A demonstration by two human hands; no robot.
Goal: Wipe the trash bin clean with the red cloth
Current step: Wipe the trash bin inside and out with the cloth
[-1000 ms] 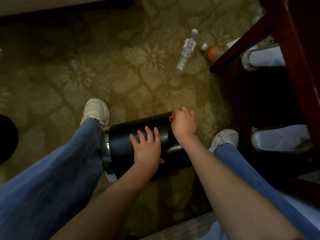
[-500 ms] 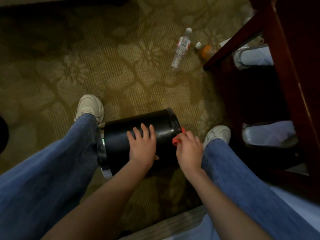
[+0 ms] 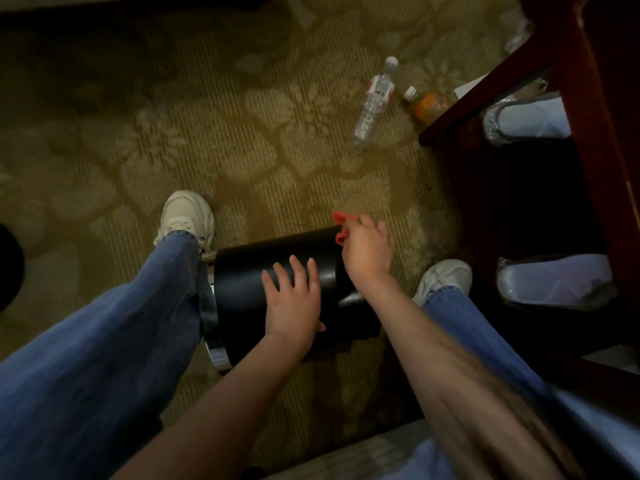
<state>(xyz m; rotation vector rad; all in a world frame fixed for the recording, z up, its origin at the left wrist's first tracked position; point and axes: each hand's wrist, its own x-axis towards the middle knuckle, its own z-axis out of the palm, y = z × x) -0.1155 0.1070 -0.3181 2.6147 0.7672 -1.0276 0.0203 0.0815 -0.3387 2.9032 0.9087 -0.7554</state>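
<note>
Black and glossy, the trash bin [image 3: 249,289] lies on its side on the patterned olive carpet [image 3: 173,116], just below the middle of the frame, between the person's legs in blue jeans [image 3: 104,358]. A shiny metal band [image 3: 216,355] rings its left end, close to the left leg. The left hand [image 3: 292,303] rests flat on top of the bin's curved wall, its fingers [image 3: 296,268] straight and slightly spread, holding nothing. The right hand [image 3: 367,249] is at the bin's upper right end, its fingers curled round the red cloth [image 3: 341,225], which bunches out past the knuckles and touches the bin's edge.

A cream sneaker [image 3: 185,216] stands left of the bin and another [image 3: 445,277] to its right. In the upper right of the frame a clear water bottle [image 3: 375,102] lies on the carpet, with a bottle of orange drink [image 3: 424,105] just beside it. Dark reddish wooden furniture [image 3: 588,98] fills the right edge, and two pale plastic-wrapped bundles [image 3: 530,119] sit in its shadowed openings.
</note>
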